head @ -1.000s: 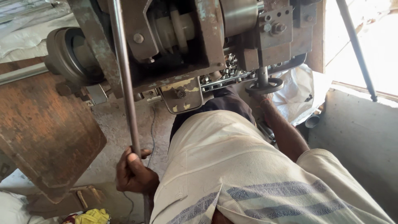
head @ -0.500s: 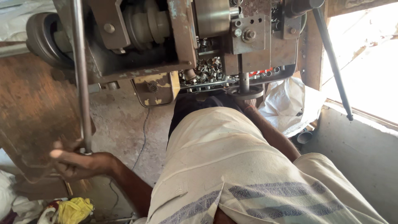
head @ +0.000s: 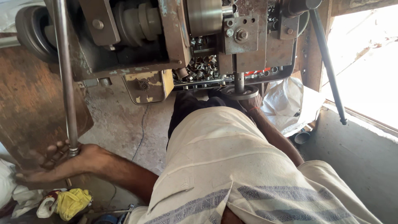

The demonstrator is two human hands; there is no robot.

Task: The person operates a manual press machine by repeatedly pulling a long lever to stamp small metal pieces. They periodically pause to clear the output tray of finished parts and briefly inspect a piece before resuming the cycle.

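The big metal machine (head: 174, 37) fills the top of the view, well above the fingers of the left hand, with a dark wheel (head: 31, 31) at its left end. A rusty brown plate (head: 35, 108) leans below the wheel, just above and behind the left fingers. A long steel rod (head: 66, 79) comes straight down from the machine, and its lower end reaches the left hand (head: 62, 164). This hand lies flat and open, palm up, with the fingers (head: 39, 164) stretched to the left; the end of the rod touches the hand near the base of the fingers, but they are not closed around it.

The right hand (head: 253, 101) is up at a round metal handwheel (head: 239, 92) under the machine. It touches the wheel, but I cannot tell how its fingers stand. Just above them, many small metal rings (head: 203, 68) lie in a tray. A yellow cloth (head: 72, 201) lies below the left fingers.
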